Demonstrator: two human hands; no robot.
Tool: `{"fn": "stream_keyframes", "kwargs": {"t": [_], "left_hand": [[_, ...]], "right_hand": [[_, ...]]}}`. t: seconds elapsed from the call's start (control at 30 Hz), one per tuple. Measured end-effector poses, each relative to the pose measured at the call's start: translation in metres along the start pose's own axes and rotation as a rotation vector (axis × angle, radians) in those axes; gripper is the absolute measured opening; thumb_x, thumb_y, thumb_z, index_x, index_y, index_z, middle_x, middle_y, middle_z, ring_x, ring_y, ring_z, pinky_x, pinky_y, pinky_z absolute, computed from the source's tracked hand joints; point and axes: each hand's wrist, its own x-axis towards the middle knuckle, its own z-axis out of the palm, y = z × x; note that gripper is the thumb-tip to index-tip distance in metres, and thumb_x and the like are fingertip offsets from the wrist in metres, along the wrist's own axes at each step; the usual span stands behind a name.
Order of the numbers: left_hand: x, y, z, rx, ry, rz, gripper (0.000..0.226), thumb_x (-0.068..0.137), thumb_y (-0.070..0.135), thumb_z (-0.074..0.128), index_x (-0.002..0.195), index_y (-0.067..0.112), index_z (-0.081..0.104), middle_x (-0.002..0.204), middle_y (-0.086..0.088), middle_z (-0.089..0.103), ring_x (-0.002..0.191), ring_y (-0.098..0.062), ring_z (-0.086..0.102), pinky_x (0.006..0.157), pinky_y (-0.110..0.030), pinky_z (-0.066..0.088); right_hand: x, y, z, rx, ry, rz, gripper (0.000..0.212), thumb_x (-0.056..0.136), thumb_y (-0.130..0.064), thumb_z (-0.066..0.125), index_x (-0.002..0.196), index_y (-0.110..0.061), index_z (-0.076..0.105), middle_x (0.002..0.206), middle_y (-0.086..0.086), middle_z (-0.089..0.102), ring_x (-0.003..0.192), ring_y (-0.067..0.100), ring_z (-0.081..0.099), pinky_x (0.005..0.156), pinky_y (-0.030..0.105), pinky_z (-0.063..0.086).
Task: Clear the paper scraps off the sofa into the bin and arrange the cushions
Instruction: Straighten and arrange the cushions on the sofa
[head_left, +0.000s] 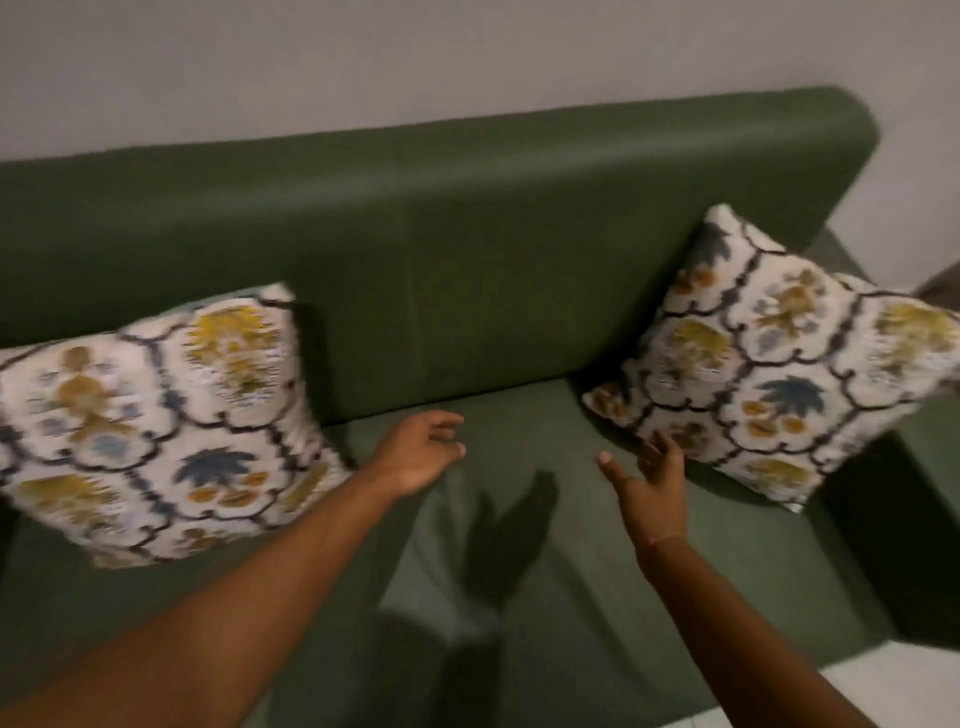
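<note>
A dark green sofa (467, 249) fills the view. A patterned cushion (156, 426) leans against the backrest on the left side of the seat. A second matching cushion (789, 374) stands tilted on one corner at the right end. My left hand (421, 452) hovers over the middle of the seat, fingers apart and holding nothing, just right of the left cushion. My right hand (649, 483) is open with fingers spread, its fingertips close to the lower left edge of the right cushion. No paper scraps and no bin are in view.
A plain pale wall (363, 62) rises behind the sofa. A strip of light floor (898, 680) shows at the bottom right. Shadows of my arms fall on the seat between the cushions.
</note>
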Motion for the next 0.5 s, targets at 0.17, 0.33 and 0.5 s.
{"fn": "stream_keyframes", "kwargs": {"t": [0.17, 0.33, 0.5], "left_hand": [[0.049, 0.105, 0.134, 0.005, -0.120, 0.089, 0.060, 0.074, 0.005, 0.074, 0.129, 0.013, 0.054, 0.129, -0.018, 0.058, 0.115, -0.020, 0.056, 0.099, -0.030, 0.043], [0.102, 0.192, 0.204, 0.051, -0.145, 0.062, 0.086, 0.068, 0.003, 0.075, 0.143, 0.020, 0.037, 0.144, -0.012, 0.046, 0.129, -0.028, 0.047, 0.107, -0.043, 0.042], [0.135, 0.236, 0.237, 0.122, -0.165, 0.004, 0.079, 0.069, 0.001, 0.063, 0.140, 0.021, 0.035, 0.139, -0.009, 0.049, 0.129, -0.030, 0.044, 0.107, -0.044, 0.039]], "right_hand": [[0.075, 0.003, -0.125, 0.090, 0.285, 0.072, 0.091, 0.074, -0.029, 0.080, 0.145, -0.028, 0.025, 0.153, 0.010, 0.037, 0.139, 0.028, 0.038, 0.115, 0.051, 0.033], [0.140, 0.002, -0.211, 0.144, 0.327, 0.081, 0.107, 0.065, -0.024, 0.086, 0.148, -0.025, 0.019, 0.151, 0.008, 0.039, 0.137, 0.026, 0.040, 0.116, 0.051, 0.033], [0.187, 0.013, -0.251, 0.227, 0.162, 0.177, 0.102, 0.065, -0.023, 0.086, 0.146, -0.033, 0.025, 0.148, 0.003, 0.045, 0.131, 0.031, 0.047, 0.106, 0.058, 0.042]]}}
